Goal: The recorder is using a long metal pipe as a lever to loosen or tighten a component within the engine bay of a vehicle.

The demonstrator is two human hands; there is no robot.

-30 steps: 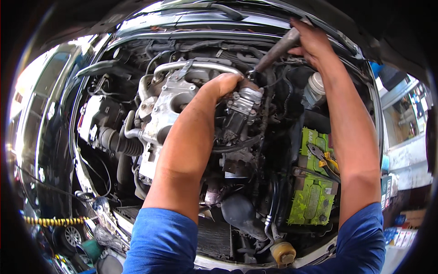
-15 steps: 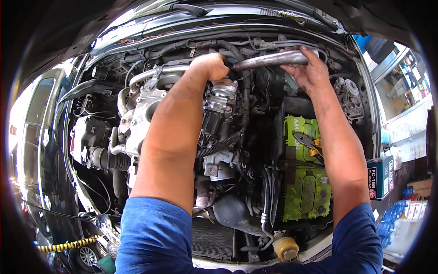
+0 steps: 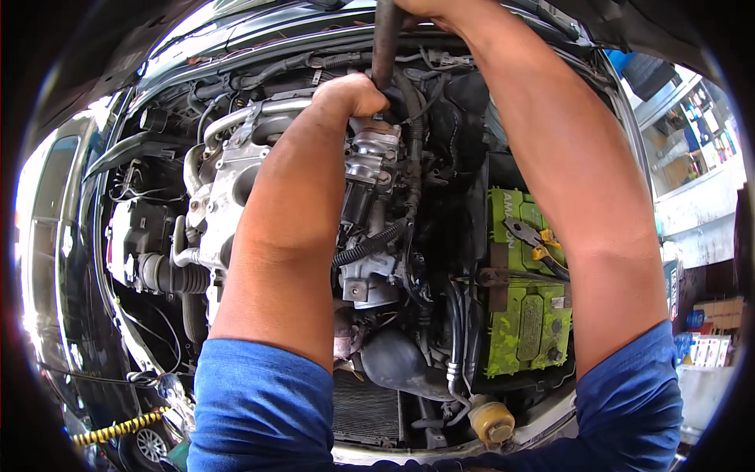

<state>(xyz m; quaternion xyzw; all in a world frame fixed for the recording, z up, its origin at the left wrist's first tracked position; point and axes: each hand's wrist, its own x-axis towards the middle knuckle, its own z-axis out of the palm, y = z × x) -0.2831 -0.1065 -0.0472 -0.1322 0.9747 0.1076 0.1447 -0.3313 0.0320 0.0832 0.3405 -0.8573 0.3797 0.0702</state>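
My right hand (image 3: 421,12) grips a long dark metal pipe (image 3: 384,47) near the top edge, its fingers mostly hidden. The pipe stands almost vertical in the picture. At its lower end my left hand (image 3: 354,94) is closed, curled over the engine's rear; what its fingers hold is hidden. Below that hand sits a bolted silver housing (image 3: 370,157) with a black part and a ribbed hose (image 3: 373,244). My left forearm crosses the silver intake manifold (image 3: 236,165).
A grimy green battery (image 3: 527,330) at the right carries yellow-handled pliers (image 3: 535,240). An amber reservoir (image 3: 491,425) is at the front. A dark car (image 3: 55,236) with a yellow-striped hose (image 3: 118,429) is at left; shelves (image 3: 680,138) stand beyond the right fender.
The pipe has swung from slanting, then nearly level, to almost vertical. My right hand has moved up and leftward with it; my left hand stays at the lower end. The view has shifted somewhat.
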